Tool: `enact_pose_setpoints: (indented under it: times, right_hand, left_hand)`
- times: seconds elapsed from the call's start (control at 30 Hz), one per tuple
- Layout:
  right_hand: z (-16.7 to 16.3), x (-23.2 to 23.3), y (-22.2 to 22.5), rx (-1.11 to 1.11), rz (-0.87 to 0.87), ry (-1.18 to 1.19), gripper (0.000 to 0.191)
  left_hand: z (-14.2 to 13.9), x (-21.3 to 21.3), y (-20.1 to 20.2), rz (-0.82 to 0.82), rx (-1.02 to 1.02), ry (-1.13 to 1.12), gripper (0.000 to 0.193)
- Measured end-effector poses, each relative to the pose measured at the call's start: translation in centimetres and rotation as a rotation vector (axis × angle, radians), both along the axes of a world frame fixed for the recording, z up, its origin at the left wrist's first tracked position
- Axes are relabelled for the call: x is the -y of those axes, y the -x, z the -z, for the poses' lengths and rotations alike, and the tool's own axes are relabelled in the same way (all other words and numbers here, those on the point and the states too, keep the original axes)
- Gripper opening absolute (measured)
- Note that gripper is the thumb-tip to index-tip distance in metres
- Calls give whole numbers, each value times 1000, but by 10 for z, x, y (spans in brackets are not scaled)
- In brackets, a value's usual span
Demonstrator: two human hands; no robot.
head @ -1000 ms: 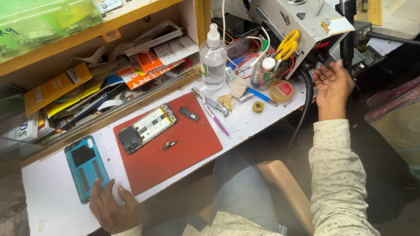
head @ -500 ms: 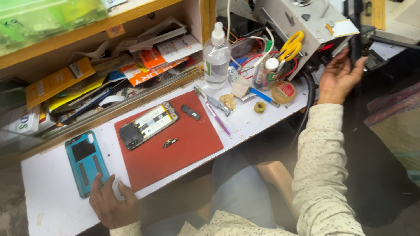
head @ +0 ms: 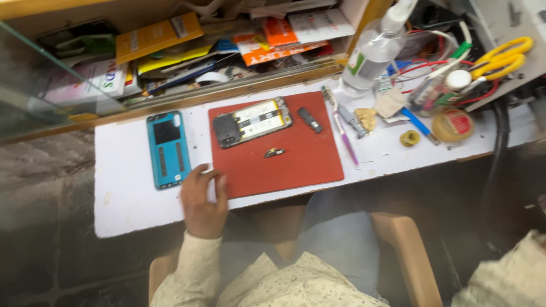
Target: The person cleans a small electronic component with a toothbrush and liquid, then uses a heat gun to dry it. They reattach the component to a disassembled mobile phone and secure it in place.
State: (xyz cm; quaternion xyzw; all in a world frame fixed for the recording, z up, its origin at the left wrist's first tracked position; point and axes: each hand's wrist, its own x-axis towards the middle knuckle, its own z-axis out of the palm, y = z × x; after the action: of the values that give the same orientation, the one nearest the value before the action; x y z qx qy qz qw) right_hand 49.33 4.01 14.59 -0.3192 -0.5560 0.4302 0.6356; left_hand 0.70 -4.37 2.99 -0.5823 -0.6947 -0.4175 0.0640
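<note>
My left hand (head: pixel 202 199) lies on the white tabletop (head: pixel 131 199) with its fingers spread, touching the lower left corner of a red work mat (head: pixel 296 167). It holds nothing. On the mat lies an opened phone (head: pixel 252 121) with its insides showing, a small dark part (head: pixel 310 119) and a tiny metal piece (head: pixel 273 152). Just above my hand, left of the mat, a blue phone back cover (head: pixel 168 149) lies flat. My right hand is out of frame; only its patterned sleeve (head: pixel 509 276) shows at the bottom right.
Right of the mat are a purple tool (head: pixel 345 139), a clear bottle (head: pixel 369 54), a tape roll (head: pixel 452 125), yellow scissors (head: pixel 503 57) and tangled wires. A shelf behind holds packets and boxes (head: pixel 153 37). A glass pane (head: pixel 34 85) stands at the left.
The view has swung left and down toward the table. My right hand, raised at the equipment on the right, has left the frame. My left hand stays at the mat's corner.
</note>
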Motion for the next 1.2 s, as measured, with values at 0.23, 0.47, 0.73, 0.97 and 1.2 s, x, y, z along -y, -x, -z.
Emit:
enact_pose_setpoints:
  times: [0.23, 0.47, 0.73, 0.97, 1.2]
  right_hand:
    - [4, 65, 89, 203, -54, 29, 35]
    - [2, 75, 150, 529, 51, -35, 38]
    - [4, 72, 185, 571, -22, -38, 38]
    - [7, 69, 192, 598, 33, -59, 32]
    - [11, 66, 191, 593, 33, -67, 33]
  left_hand:
    - [-11, -54, -27, 271, 97, 139, 28]
    - [-9, -65, -39, 228, 114, 210, 15]
    - [-6, -68, -38, 249, 173, 270, 12]
    - [-5, -66, -39, 240, 161, 237, 9]
    - [-4, -67, -38, 235, 163, 244, 7]
